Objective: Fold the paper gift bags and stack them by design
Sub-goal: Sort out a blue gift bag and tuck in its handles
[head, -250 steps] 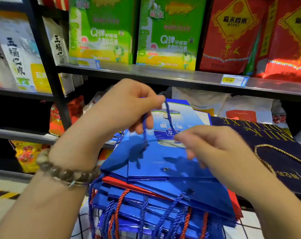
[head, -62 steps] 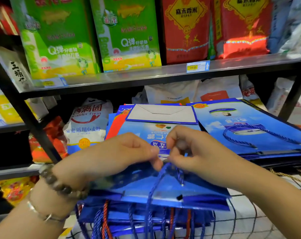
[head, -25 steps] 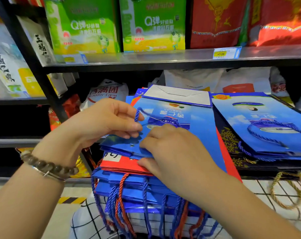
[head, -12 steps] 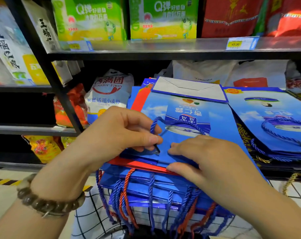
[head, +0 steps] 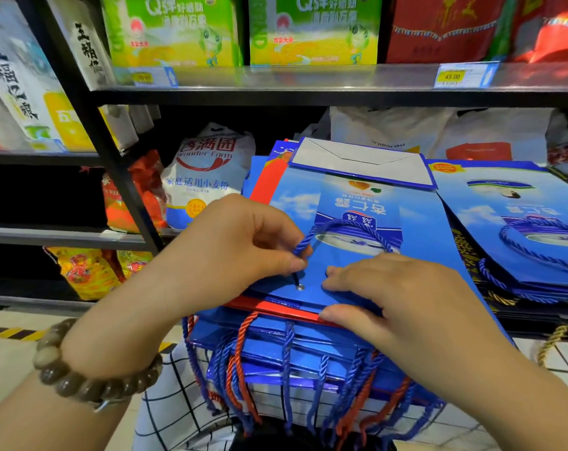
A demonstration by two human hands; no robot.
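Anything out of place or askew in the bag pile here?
Yes: a red paper bag lies sandwiched directly under the top blue paper gift bag in the mostly blue pile, so designs look mixed. Red rope handles also hang among the blue ones at the front. Nothing looks torn or spilled.

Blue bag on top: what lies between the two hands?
Head view: a metal eyelet, the cord end pinched by the left hand, then bare bag up to the right hand.
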